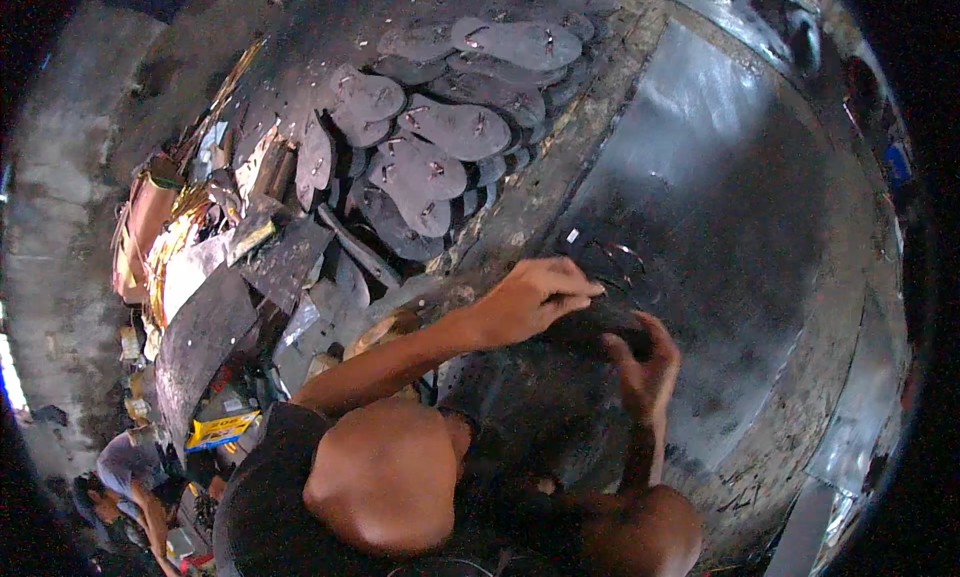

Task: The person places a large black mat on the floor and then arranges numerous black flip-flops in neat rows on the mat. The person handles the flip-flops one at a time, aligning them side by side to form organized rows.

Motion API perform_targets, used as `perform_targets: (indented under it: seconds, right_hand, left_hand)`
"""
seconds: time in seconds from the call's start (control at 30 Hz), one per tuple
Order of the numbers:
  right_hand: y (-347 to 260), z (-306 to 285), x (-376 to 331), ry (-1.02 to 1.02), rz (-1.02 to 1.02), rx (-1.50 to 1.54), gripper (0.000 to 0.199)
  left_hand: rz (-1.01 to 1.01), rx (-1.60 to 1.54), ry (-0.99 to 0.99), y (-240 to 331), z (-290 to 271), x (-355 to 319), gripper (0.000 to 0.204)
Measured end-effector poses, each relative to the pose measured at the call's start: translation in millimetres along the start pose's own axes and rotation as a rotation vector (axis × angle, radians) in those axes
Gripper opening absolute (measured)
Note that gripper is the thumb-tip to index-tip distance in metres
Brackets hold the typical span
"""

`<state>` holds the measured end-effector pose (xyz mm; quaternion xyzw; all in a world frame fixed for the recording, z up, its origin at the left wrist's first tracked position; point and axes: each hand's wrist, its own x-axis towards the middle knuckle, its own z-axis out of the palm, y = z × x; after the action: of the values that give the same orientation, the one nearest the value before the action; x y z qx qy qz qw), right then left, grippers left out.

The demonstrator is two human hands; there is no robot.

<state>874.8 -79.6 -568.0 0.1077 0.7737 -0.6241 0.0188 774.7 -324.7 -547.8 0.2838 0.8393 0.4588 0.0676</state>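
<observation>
My left hand (535, 299) is closed in a pinch, thumb against the fingers; anything small between them is too hard to make out. Close by on the right, my right hand (645, 365) curls its thumb and fingers around a dark flat piece (598, 325), whose shape blends into the dark surroundings. Just beyond the hands, thin dark straps (622, 259) catch the light on a smooth dark work surface (720, 237). A small white rectangle (572, 235) lies near them.
Grey flip-flops (450, 125) are heaped at the far left of the surface. Scrap sheets (215, 327) and offcuts, a yellow-and-blue packet (222, 430) and a thin stick (358, 247) clutter the left. Another person (140, 477) is at the lower left. Metal sheets (850, 437) lean at right.
</observation>
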Motion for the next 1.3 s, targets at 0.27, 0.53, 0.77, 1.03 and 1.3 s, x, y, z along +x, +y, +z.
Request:
perform_targets:
  seconds: [0.27, 0.53, 0.77, 1.03, 1.3]
  right_hand:
    - [223, -190, -8, 1.038, 0.100, 0.200, 0.062]
    - [269, -184, -51, 1.160, 0.416, -0.777, 0.058]
    - [-27, -39, -14, -0.036, -0.176, -0.046, 0.040]
    - [50, -51, 7, 0.089, 0.343, 0.169, 0.035]
    - [91, -74, 139, 0.334, 0.139, 0.389, 0.048]
  left_hand:
    - [-0.048, 0.792, 0.685, -111, -73, 66, 0.064]
    - [0.281, 0.693, 0.908, -69, -119, 53, 0.035]
    - [0.039, 0.009, -0.160, 56, 15, 17, 0.034]
    - [-0.564, -0.301, -0.346, -33, 27, -33, 0.060]
    - [-0.496, -0.276, 0.021, -106, 26, 151, 0.068]
